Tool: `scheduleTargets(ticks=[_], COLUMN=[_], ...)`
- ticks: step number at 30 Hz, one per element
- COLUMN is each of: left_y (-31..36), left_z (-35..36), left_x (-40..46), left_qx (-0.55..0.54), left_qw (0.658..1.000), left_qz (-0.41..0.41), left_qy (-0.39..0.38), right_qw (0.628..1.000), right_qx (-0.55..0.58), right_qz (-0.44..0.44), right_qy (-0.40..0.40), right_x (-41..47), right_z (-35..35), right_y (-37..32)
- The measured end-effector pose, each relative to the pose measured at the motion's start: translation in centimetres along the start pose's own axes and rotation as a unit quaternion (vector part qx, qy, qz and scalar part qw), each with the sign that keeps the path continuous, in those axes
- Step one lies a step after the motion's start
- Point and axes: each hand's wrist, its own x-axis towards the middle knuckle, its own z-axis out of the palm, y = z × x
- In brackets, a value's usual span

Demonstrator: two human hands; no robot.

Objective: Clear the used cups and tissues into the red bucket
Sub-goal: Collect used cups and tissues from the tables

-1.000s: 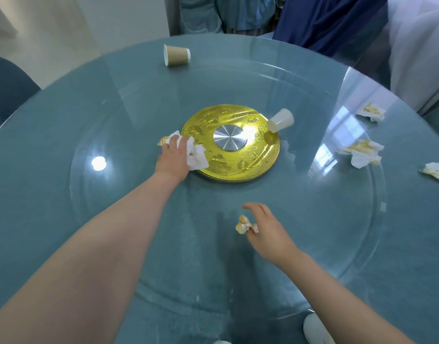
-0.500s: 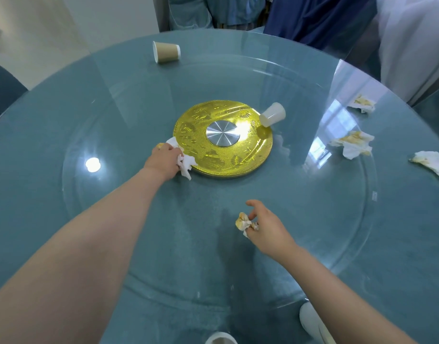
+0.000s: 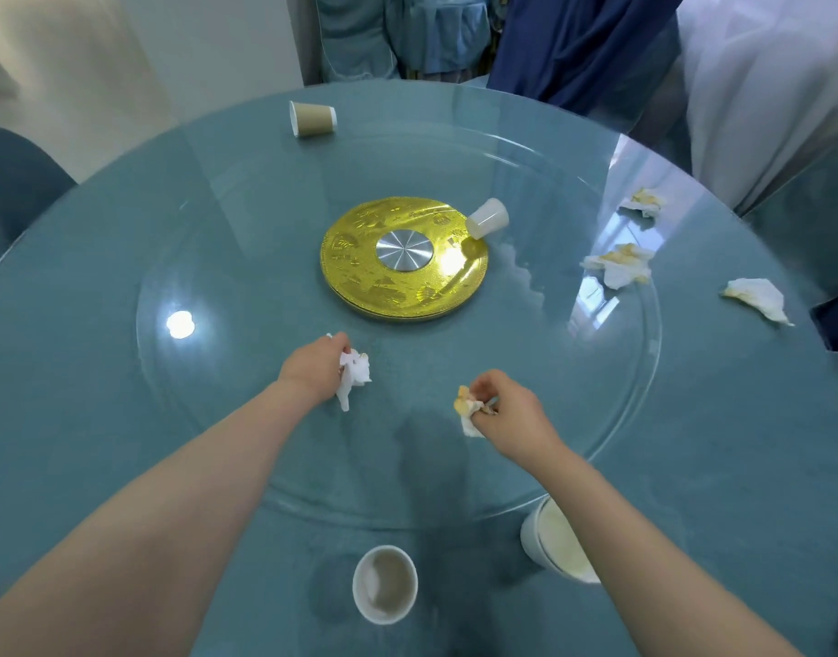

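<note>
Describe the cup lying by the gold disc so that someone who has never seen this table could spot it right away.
Start at the gold disc in the middle of the round glass table. At its far right edge lies the white cup, tipped on its side with its mouth toward the disc. The other tipped cup, the brown cup, lies near the table's far edge.

A white tissue (image 3: 354, 372) is gripped in the left hand (image 3: 312, 369); a stained tissue (image 3: 468, 412) is pinched in the right hand (image 3: 511, 412). Both are held above the glass turntable (image 3: 246, 258). A brown paper cup (image 3: 312, 118) and a white cup (image 3: 487, 218) lie tipped; three crumpled tissues (image 3: 620, 267) are scattered at right.
</note>
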Motion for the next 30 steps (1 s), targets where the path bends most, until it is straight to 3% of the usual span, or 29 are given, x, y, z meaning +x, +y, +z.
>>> scheduleTargets(ticks=[8, 14, 19, 24, 30], left_y=[3.6, 9.4, 14.5, 19.3, 20.7], left_z=[1.3, 0.8, 1.8, 3.4, 6.6], left_x=[-5.5, -9.8, -12.3, -15.7, -18.5], left_qx=[-0.083, -0.172, -0.231, -0.406, -0.495], left_qw=[0.996, 0.978, 0.966, 0.906, 0.865], left_qz=[0.001, 0.114, 0.115, 0.113, 0.060], left_qy=[-0.017, -0.042, -0.018, -0.026, -0.047], right_qw=[0.995, 0.985, 0.964, 0.933, 0.918], right_qx=[0.007, 0.103, 0.205, 0.310, 0.335], right_qz=[0.046, 0.063, 0.070, 0.098, 0.154], right_qy=[0.090, 0.124, 0.152, 0.158, 0.147], right_x=[-4.2, -8.2, -11.1, -13.7, -15.9], right_z=[-4.5, -7.4, -9.1, -9.1, -6.6], right_y=[2.3, 4.9, 7.6, 10.3, 14.0])
